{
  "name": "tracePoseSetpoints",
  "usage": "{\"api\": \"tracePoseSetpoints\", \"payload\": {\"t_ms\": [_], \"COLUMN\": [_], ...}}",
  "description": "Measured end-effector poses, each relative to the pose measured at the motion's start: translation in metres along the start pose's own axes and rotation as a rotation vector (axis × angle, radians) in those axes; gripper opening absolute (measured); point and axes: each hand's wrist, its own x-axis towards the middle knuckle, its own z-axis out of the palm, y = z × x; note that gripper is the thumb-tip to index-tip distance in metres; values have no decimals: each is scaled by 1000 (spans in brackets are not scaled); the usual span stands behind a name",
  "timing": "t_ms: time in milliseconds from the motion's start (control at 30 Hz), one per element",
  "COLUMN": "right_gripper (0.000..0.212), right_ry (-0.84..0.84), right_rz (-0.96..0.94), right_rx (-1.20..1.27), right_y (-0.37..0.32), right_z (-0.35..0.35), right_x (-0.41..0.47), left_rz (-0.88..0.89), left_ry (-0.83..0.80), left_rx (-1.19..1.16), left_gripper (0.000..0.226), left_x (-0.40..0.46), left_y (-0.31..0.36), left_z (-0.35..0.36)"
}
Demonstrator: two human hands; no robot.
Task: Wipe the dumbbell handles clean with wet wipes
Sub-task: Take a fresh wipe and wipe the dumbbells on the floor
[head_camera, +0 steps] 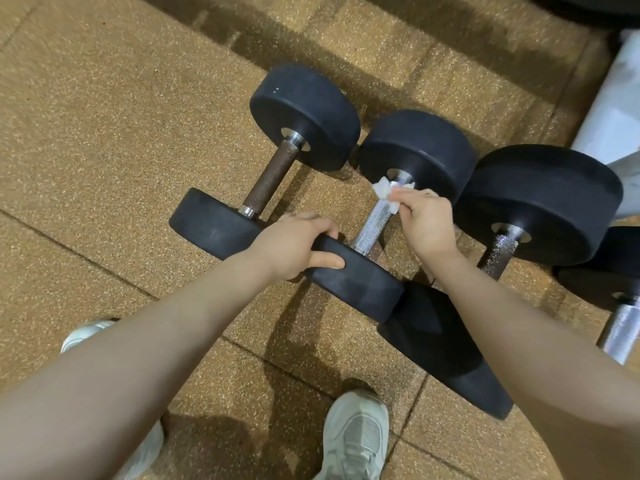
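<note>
Head view shows your left hand (298,245) gripping the rim of the near weight (353,284) of the middle dumbbell, fingers curled over its top edge and thumb laid against its face. Your right hand (427,221) pinches a crumpled white wet wipe (386,192) against the far end of that dumbbell's knurled silver handle (374,226), just beside the far weight (419,152).

No brand or number can be read on any weight; the leftmost dumbbell's far weight (304,116) carries only two tiny pale specks near its top, too small to tell as writing. Its handle (272,178) looks brown.

Your right forearm (512,323) covers the near end of the third dumbbell's handle (500,254) and part of its near weight (443,344). A fourth dumbbell (620,332) is cut off by the right edge, with only a silver handle and a part of a dark weight showing. A white object (620,112) at the upper right is also cut off and hard to identify. Both pale sneakers (356,438) stand on the speckled tan rubber floor (104,133), the left one mostly hidden behind your arm.
</note>
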Motion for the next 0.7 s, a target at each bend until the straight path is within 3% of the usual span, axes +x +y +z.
{"api": "tracePoseSetpoints", "payload": {"t_ms": [100,167,267,400,600,700], "right_gripper": [31,29,21,21,29,25], "right_ry": [-232,-401,-274,-172,-124,-105], "right_rz": [-275,-141,98,199,164,134], "right_rx": [37,129,451,840,892,801], "right_y": [-2,-8,-15,-22,-20,-17], "right_z": [2,-10,-38,-80,-125,-140], "right_x": [-25,-34,-44,-64,-89,-98], "left_rz": [5,-21,-31,124,147,94], "left_ry": [29,39,124,268,139,2], "left_rx": [-74,-85,-12,-135,-471,-607], "left_gripper": [50,51,53,48,18,23], "left_x": [-8,-13,-18,-25,-24,-17], "left_y": [8,19,44,98,147,161], "left_z": [1,0,-6,-24,-38,-36]}}
